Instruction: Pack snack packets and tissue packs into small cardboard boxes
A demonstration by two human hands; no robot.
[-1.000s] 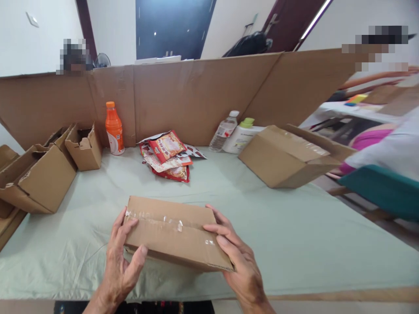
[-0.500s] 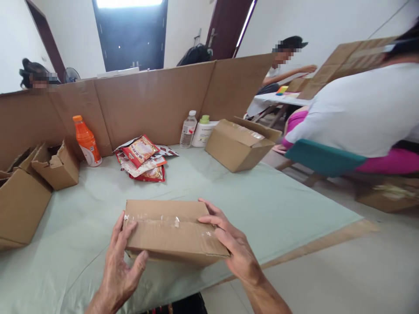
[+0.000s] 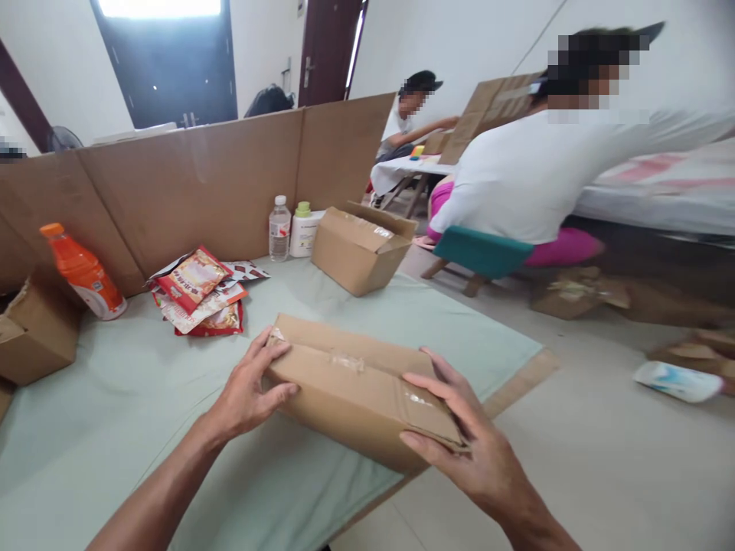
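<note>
A closed brown cardboard box, with clear tape along its top, is between my two hands near the table's right front edge. My left hand grips its left end, thumb on the near side and fingers over the top corner. At the opposite end, my right hand is wrapped round the corner, fingers on the top and thumb on the near face. Behind the box lies a pile of red and white snack packets. The box's underside is hidden.
Along a cardboard partition stand an orange bottle, a clear water bottle, a white bottle with a green cap and an open-topped box. Another open box is at left. A person on a teal chair sits to the right.
Both hands have moved the box to the right and turned it, its right end now nearer me. The camera view has swung right, showing more of the seated person and the floor.
</note>
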